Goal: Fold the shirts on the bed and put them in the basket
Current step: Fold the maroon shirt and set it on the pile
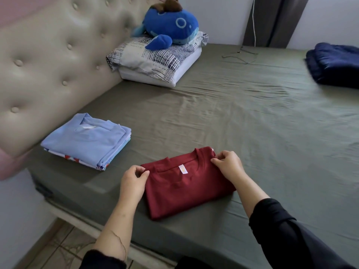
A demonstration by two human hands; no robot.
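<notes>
A dark red shirt (184,188) lies folded into a rectangle near the front edge of the bed, collar and white tag facing up. My left hand (133,182) pinches its upper left corner. My right hand (229,164) pinches the upper right corner by the collar. To the left, a stack of folded shirts (87,140) with a light blue one on top sits beside the headboard. No basket is in view.
The bed (252,123) has an olive green sheet. Folded pillowcases (155,59) with a blue plush toy (171,24) sit at the headboard end. A folded navy cloth (336,65) lies at the far right. A thin cable (242,54) trails near the wall.
</notes>
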